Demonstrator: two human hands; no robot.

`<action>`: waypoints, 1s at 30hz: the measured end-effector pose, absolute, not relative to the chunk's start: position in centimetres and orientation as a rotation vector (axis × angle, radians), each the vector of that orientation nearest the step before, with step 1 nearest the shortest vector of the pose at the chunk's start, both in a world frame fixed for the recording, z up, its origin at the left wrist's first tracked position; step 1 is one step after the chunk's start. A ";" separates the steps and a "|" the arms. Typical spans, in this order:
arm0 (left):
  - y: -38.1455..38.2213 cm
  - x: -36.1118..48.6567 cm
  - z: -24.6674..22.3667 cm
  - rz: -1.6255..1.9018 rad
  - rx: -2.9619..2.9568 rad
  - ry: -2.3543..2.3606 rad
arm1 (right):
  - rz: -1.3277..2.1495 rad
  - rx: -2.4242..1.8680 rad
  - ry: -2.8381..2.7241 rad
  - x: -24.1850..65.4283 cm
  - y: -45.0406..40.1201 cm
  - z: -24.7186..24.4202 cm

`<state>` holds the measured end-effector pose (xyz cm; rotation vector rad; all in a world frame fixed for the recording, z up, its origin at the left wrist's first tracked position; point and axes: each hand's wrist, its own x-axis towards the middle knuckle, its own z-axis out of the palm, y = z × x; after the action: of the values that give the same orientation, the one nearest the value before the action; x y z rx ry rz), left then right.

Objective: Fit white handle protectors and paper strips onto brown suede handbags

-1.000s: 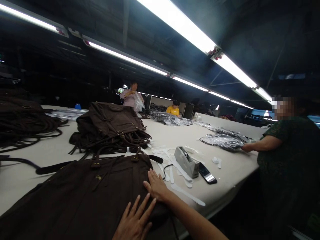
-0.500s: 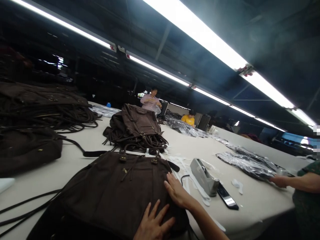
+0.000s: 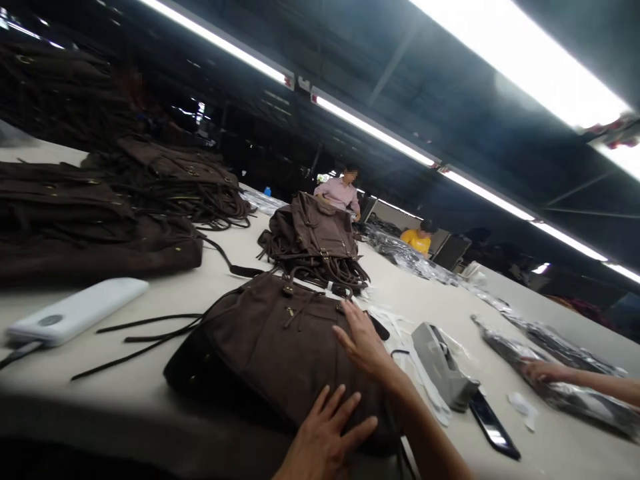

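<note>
A dark brown bag (image 3: 280,333) lies on the pale table, its handles toward the far side and thin straps trailing off to the left. Near its lower right part, my left hand (image 3: 333,430) rests on the fabric with fingers spread. My right hand (image 3: 365,340) lies on the bag's right side near the top, its fingers stretched out. Neither hand grips anything. Just beyond the bag stands a pile of similar brown bags (image 3: 320,237).
Right of the bag are white strips (image 3: 425,380), a grey tape dispenser (image 3: 443,367) and a phone (image 3: 494,427). Another person's hand (image 3: 543,370) touches plastic-wrapped items at right. A white power bank (image 3: 80,313) and more bags (image 3: 100,227) lie left.
The view has swung left, bringing the power bank into full sight. Both hands remain spread on the bag. At right, the other person's hand has moved onto the plastic-wrapped item.
</note>
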<state>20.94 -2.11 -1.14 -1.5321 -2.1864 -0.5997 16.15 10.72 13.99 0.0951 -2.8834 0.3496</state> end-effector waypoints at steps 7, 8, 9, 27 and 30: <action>-10.2 21.5 9.5 -0.943 -1.046 -2.078 | 0.534 0.758 -2.744 4.7 2.2 13.3; -11.7 20.8 11.2 -0.940 -0.773 -2.009 | 0.517 0.771 -2.762 3.3 1.5 12.7; -13.1 19.7 12.7 -0.882 -0.529 -1.982 | 0.501 0.780 -2.779 2.0 0.9 12.1; -18.0 14.8 8.4 -0.500 0.206 -2.565 | 0.647 0.928 -2.771 -5.6 -1.8 8.2; -18.7 14.5 8.0 -0.642 0.281 -2.619 | 0.695 0.867 -2.761 -5.7 -2.3 7.7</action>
<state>14.55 -18.69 8.02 0.2809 -2.6193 -0.6415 -5.74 -2.32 7.65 0.8674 -2.7610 0.6948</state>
